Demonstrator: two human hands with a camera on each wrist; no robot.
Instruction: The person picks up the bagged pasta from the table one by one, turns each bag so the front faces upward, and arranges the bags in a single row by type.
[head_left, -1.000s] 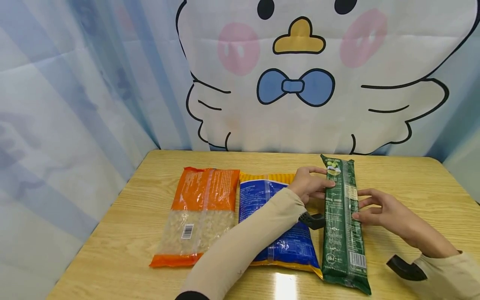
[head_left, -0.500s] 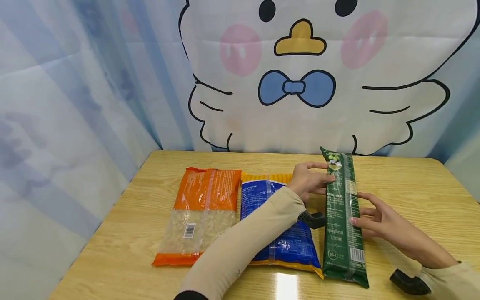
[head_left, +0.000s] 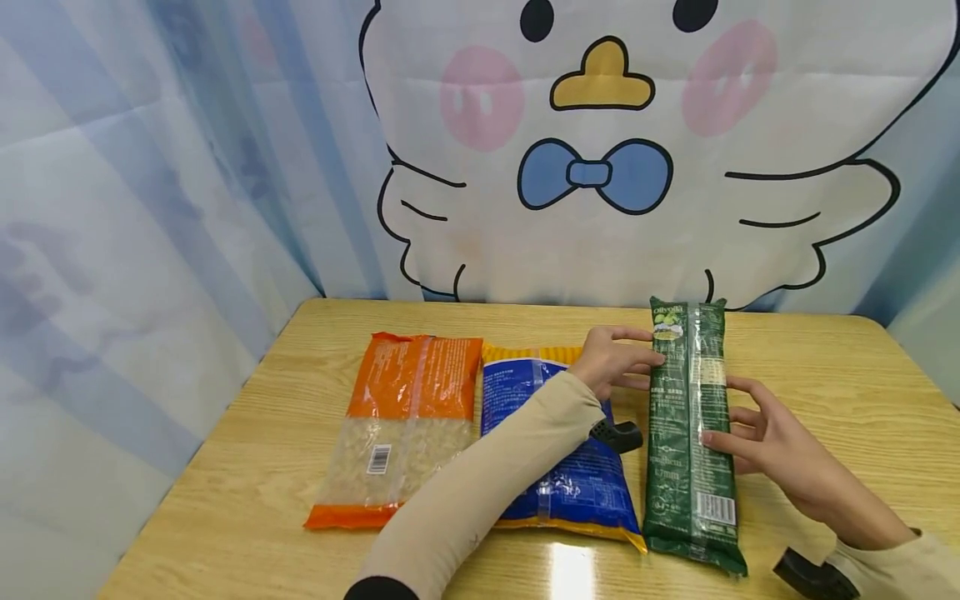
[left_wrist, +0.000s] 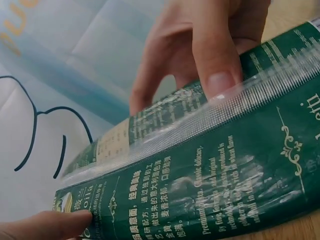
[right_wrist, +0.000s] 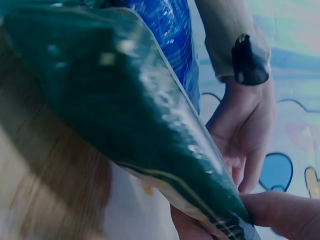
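A long green spaghetti packet (head_left: pixel 686 433) lies lengthwise at the right of the table, its printed seam side up. My left hand (head_left: pixel 617 360) pinches its upper left edge, thumb on top. On the opposite edge, lower down, my right hand (head_left: pixel 776 446) grips it with the thumb on the face and the other fingers partly hidden behind. In the left wrist view the right hand (left_wrist: pixel 200 50) presses its thumb near the seam. The right wrist view shows the packet (right_wrist: pixel 115 100) raised on edge over the wood, with the left hand (right_wrist: pixel 245 125) beyond it.
Left of the packet lies a blue and yellow bag (head_left: pixel 585 492), partly covered by the left sleeve. Farther left is an orange bag (head_left: pixel 420 379) with a clear window over pale contents. The wooden table (head_left: pixel 247 467) ends at a printed curtain (head_left: pixel 585 250).
The green packet's upper end has swung a little to the right, and its face has turned flatter toward the head view. Both hands have kept their hold. The other two bags have not moved.
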